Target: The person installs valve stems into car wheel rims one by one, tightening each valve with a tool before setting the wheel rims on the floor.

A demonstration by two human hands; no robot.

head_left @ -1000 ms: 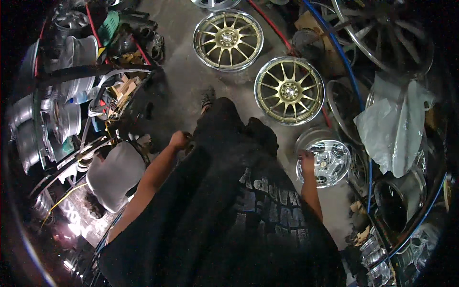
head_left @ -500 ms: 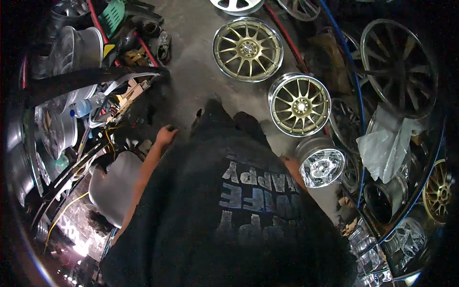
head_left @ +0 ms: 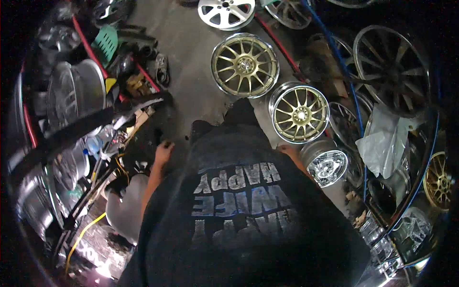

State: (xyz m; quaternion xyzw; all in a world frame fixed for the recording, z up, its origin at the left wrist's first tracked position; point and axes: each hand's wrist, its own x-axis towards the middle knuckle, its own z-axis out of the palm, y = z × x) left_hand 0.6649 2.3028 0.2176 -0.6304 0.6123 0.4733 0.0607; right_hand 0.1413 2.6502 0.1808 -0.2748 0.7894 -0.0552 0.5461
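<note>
At my left side hangs my left hand (head_left: 164, 150), its fingers loosely bent and a little apart, with nothing visible in them. It is over the dark floor, nearest to a grey rounded panel (head_left: 128, 210). My right hand (head_left: 288, 150) shows beside my dark printed shirt (head_left: 239, 191), fingers loosely extended and partly hard to make out. Close to it are a gold multi-spoke wheel rim (head_left: 300, 115) and a chrome rim with shiny wrapping (head_left: 328, 167). No contact with either can be seen. Ahead lies another gold rim (head_left: 245, 65) with a polished lip.
Grey concrete floor (head_left: 184, 62) runs ahead between two rows of parts. A white rim (head_left: 226, 12) is at the far end. Racks on the right hold dark rims (head_left: 392, 69) and plastic sheeting (head_left: 385, 143). Leftward are more rims (head_left: 76, 88), a green slotted panel (head_left: 105, 44) and a shoe (head_left: 162, 69).
My view has shifted, and the rims ahead sit lower in the picture, with more of the white rim showing. More of my right hand shows beside the shirt. Both hands still hang at my sides.
</note>
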